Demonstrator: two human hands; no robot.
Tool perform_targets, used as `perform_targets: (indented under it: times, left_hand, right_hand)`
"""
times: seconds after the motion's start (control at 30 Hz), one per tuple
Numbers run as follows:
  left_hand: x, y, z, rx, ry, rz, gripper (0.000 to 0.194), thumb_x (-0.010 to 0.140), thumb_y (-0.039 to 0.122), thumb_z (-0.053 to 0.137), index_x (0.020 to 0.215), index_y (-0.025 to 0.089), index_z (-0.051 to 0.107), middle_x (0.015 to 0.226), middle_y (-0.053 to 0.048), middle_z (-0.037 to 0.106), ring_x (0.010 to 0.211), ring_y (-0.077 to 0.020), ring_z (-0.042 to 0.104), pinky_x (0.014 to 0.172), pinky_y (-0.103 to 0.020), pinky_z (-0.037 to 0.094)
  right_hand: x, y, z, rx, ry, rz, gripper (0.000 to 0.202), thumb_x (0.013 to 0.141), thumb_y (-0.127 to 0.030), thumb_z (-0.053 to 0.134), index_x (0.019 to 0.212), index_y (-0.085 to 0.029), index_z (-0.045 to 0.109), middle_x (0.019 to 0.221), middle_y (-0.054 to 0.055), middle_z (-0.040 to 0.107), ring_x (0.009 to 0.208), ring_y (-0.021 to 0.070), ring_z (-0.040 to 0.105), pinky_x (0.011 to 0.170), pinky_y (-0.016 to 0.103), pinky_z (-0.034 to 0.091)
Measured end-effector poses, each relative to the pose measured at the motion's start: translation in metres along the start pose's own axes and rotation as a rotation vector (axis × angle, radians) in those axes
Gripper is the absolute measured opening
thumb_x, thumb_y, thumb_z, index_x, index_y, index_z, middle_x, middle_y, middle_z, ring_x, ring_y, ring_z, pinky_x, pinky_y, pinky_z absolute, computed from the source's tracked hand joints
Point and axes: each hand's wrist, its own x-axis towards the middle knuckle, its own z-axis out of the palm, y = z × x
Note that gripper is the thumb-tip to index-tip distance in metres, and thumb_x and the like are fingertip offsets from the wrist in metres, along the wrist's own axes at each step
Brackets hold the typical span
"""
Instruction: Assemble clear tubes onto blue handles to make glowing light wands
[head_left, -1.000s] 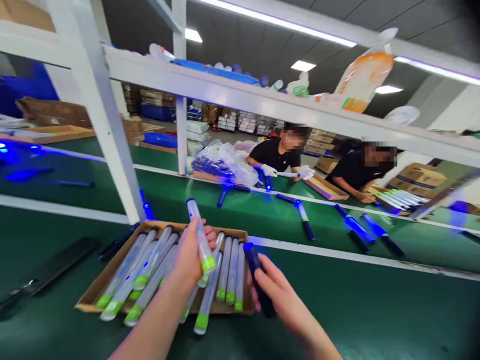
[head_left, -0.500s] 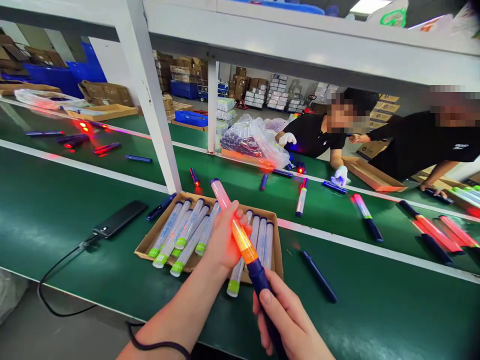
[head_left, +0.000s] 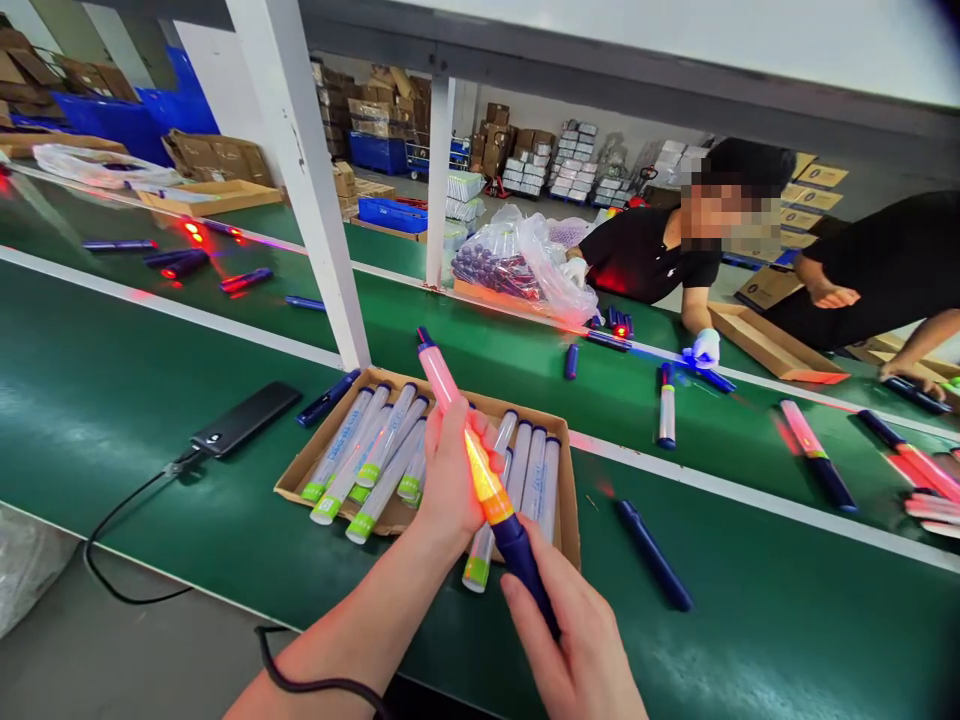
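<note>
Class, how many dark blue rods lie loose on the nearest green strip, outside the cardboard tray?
2: the left rod by the cardboard tray's far left corner, and the right rod to its right. The left forearm may hide others.

Tubes (head_left: 390,434) in cardboard tray (head_left: 564,486).

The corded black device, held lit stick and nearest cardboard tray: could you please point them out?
Black device (head_left: 246,420): head view, its top face.
Lit stick (head_left: 492,496): head view, its orange band.
Cardboard tray (head_left: 570,505): head view, its right wall.
</note>
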Motion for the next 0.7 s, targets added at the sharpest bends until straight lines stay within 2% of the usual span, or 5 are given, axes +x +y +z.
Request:
perform_targets:
  times: [0.03,0.1,0.2,0.4,0.7]
  left_hand:
    - [-0.001,-0.001,0.001,0.003,0.024,0.001,0.046,0.076,0.044,0.085,0.088,0.024,0.045,0.07,0.009,0.048,0.049,-0.0066,0.042,0.039,-0.014,0.034]
    - [-0.004,-0.002,0.003,0.023,0.073,0.023,0.047,0.078,0.049,0.084,0.089,0.025,0.045,0.071,0.009,0.049,0.05,-0.0064,0.042,0.04,-0.015,0.035]
    - [-0.007,-0.005,0.003,0.063,0.144,0.05,0.046,0.084,0.055,0.08,0.094,0.025,0.045,0.073,0.008,0.049,0.051,-0.0069,0.044,0.042,-0.015,0.035]
    - [-0.002,-0.012,0.002,0.097,0.223,0.058,0.042,0.09,0.054,0.075,0.1,0.027,0.045,0.073,0.009,0.05,0.053,-0.0079,0.047,0.045,-0.016,0.037]
    - [-0.006,-0.018,0.007,0.154,0.107,0.066,0.042,0.088,0.049,0.077,0.104,0.028,0.044,0.073,0.01,0.05,0.054,-0.0079,0.048,0.045,-0.015,0.037]
  right_hand:
    - [0.001,-0.002,0.002,-0.124,0.049,-0.094,0.044,0.112,-0.036,0.047,0.155,-0.027,0.053,0.132,0.014,0.077,0.107,0.03,0.081,0.085,0.039,0.069]
    - [0.001,-0.008,0.007,-0.349,0.138,-0.179,0.049,0.114,-0.034,0.04,0.162,-0.023,0.041,0.114,0.014,0.081,0.079,0.0275,0.084,0.06,0.033,0.068]
    - [0.003,-0.014,0.013,-0.608,0.233,-0.212,0.052,0.116,-0.033,0.032,0.165,-0.015,0.035,0.086,0.01,0.078,0.053,0.0235,0.076,0.036,0.029,0.051]
    - [0.009,-0.015,0.014,-0.801,0.281,-0.264,0.042,0.118,-0.028,0.03,0.144,-0.006,0.053,0.081,0.007,0.076,0.052,0.0184,0.074,0.039,0.03,0.049]
    - [0.003,-0.008,0.015,-0.786,0.257,-0.227,0.041,0.118,-0.029,0.028,0.14,-0.006,0.054,0.08,0.007,0.073,0.054,0.0186,0.074,0.036,0.027,0.043]
